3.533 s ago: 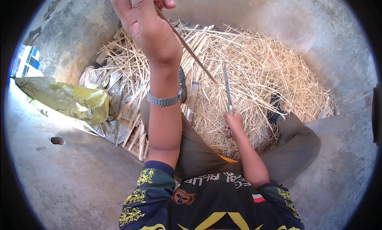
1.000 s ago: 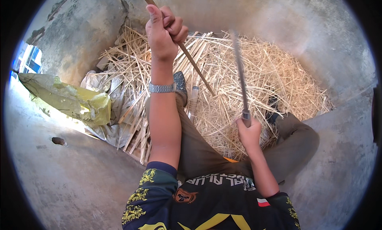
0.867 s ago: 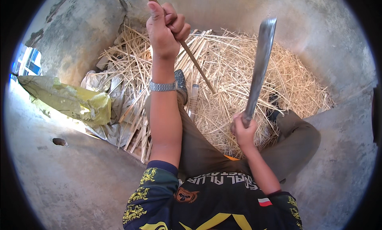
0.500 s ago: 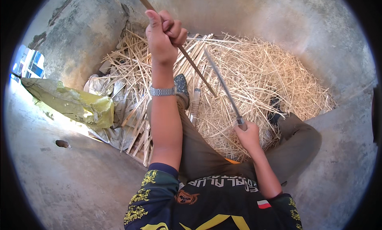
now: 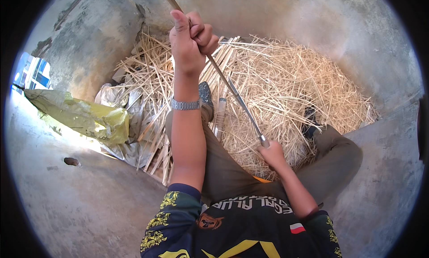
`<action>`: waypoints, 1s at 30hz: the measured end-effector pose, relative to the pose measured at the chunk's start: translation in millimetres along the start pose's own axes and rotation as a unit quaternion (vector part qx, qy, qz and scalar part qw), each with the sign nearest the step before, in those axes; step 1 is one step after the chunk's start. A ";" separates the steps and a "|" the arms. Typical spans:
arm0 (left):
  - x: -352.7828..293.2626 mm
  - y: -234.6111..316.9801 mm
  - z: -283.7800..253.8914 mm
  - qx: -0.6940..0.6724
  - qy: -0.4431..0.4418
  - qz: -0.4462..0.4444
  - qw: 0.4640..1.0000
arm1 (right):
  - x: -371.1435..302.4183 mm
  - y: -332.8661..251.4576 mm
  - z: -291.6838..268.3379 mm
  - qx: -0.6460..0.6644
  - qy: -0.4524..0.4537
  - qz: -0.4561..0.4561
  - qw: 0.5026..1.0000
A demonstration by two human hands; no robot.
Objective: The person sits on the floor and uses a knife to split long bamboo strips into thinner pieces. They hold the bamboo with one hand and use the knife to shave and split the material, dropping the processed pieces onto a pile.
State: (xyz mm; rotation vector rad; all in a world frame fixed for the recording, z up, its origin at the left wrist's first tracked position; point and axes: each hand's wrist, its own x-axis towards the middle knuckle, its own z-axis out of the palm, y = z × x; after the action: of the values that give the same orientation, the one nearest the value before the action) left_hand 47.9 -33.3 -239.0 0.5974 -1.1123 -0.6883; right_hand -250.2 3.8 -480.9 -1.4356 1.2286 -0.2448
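Note:
My left hand (image 5: 190,41) is raised at the top middle, fist closed round a thin bamboo stick (image 5: 214,64) that runs from the upper edge down toward my lap. A metal watch sits on that wrist. My right hand (image 5: 272,153) grips the handle of a long knife (image 5: 246,110), whose blade lies up along the stick, touching or almost touching it. Both hands are above my legs in dark trousers.
A large heap of pale bamboo slivers and shavings (image 5: 304,84) fills the concrete floor ahead. A yellow plastic sack (image 5: 85,117) and crumpled grey sheeting lie at the left. Flat bamboo strips (image 5: 156,142) are stacked by my left knee. A concrete wall (image 5: 277,12) rises behind.
The knife was held upright a second ago; the blade has now swung down and left until it lies along the stick. My left hand has stayed raised on the stick.

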 end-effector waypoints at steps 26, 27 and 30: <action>4.9 -4.1 3.5 0.016 0.057 0.009 0.998 | 29.0 41.6 17.8 0.037 -0.055 0.041 0.997; 4.6 -3.4 3.1 0.014 0.049 0.011 0.999 | 28.7 38.1 18.2 0.096 -0.091 0.073 0.989; 3.0 -4.8 1.4 0.018 0.046 0.013 0.999 | 24.4 17.1 17.6 0.302 -0.191 0.216 0.909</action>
State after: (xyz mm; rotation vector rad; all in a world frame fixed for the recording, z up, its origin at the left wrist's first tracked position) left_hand 46.5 -38.8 -240.2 0.6391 -1.0470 -0.6130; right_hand -235.8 -0.4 -512.1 -0.6142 0.9913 -0.0247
